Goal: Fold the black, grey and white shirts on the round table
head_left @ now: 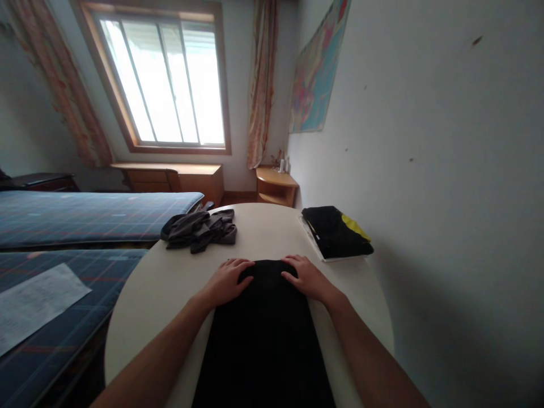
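Cloth [266,340], black and long, is lying near on the white surface [263,232]. The left hand [227,281] and right hand [312,280] are touching its far corners, fingers loosely open.

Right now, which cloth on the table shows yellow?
The black-and-yellow pile at the far right; the crumpled grey cloth and long central black cloth show no yellow.

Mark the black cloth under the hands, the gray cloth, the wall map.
Black cloth [264,337], head view: middle of its flat surface.
Gray cloth [202,228], head view: its crumpled middle.
Wall map [317,79], head view: its printed face.
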`<state>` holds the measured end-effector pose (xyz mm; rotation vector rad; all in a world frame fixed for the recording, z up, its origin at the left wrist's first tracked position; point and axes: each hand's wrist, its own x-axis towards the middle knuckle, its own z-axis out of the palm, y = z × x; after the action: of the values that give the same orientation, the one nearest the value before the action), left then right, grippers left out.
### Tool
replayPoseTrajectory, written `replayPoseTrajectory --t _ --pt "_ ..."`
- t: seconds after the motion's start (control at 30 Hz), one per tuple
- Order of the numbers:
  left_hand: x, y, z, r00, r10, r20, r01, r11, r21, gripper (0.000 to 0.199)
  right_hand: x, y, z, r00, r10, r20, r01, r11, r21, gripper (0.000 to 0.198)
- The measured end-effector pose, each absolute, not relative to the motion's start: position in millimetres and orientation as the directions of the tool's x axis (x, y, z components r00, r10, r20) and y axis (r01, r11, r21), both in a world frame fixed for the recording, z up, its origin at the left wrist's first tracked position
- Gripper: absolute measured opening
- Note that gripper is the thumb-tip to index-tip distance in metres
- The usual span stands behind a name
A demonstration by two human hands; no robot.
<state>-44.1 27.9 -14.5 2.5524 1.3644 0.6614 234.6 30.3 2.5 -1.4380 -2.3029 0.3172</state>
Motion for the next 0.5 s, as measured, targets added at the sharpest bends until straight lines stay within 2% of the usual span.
replayPoseTrajectory --t 0.1,0.27,0.4,0.5 --pt "-50.6 32.0 -14.1 0.421 0.859 0.29 0.797 -0.503 0.334 0.036 243.1 37.1 -5.6 -0.361 0.92 0.155 0.85 0.393 -0.351 0.046" --pt "-66.7 41.0 -16.7 0.231 0.937 0.261 0.905 -0.306 0.296 0.042 249.2 40.9 -7.9 -0.308 0.94 0.148 0.888 0.34 -0.309 0.044" --pt "-76.7 48.8 -20.8 0.213 0.951 0.225 0.916 -0.275 0.291 0.05 244.8 44.4 -10.4 -0.251 0.957 0.143 0.918 0.282 -0.279 0.041" --pt "-79.9 52.4 -21.2 0.221 0.955 0.198 0.91 -0.275 0.31 0.047 241.7 47.4 -11.1 -0.224 0.963 0.151 0.921 0.26 -0.29 0.035"
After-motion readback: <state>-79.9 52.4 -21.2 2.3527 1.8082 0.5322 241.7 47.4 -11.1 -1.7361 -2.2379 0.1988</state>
